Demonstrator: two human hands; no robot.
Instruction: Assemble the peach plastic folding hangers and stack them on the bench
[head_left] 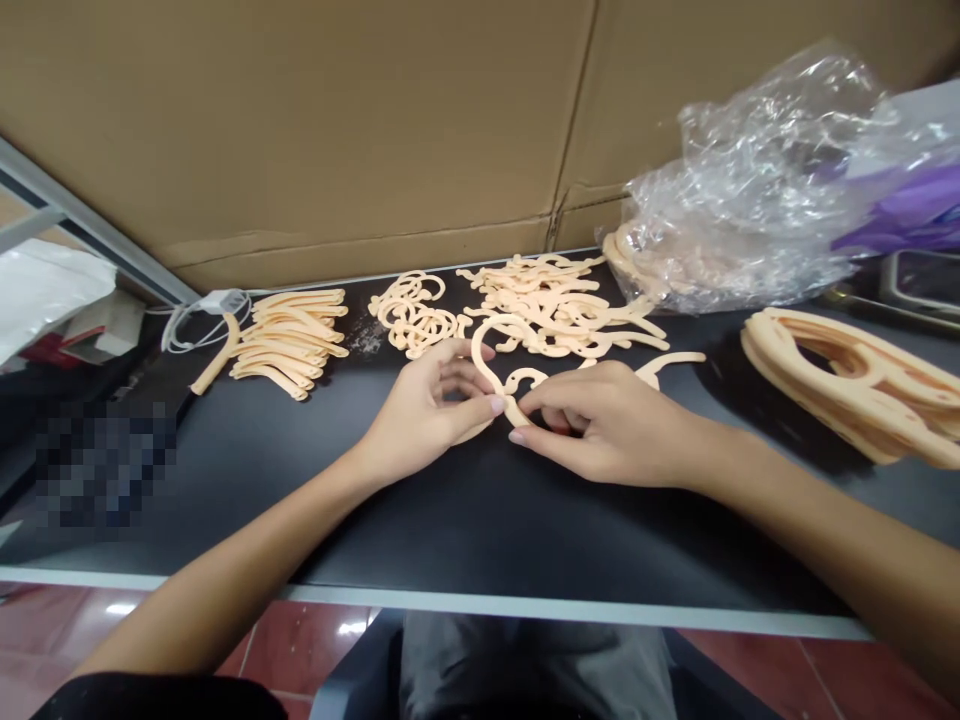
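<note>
Between my two hands is a cream-coloured curved piece with a hook-like loop at its top. My left hand pinches it from the left, its thumb at the piece's narrow middle. From the right, my right hand grips the lower end between thumb and fingers. Parts of the piece are hidden behind the fingers. Just beyond my hands lie a small C-shaped piece and a longer curved piece. A heap of similar curved pieces lies close behind.
Small hooked pieces and a stack of curved strips lie to the left, near a white cable. Large cream frames are stacked at right. A clear plastic bag stands against the cardboard behind the black table.
</note>
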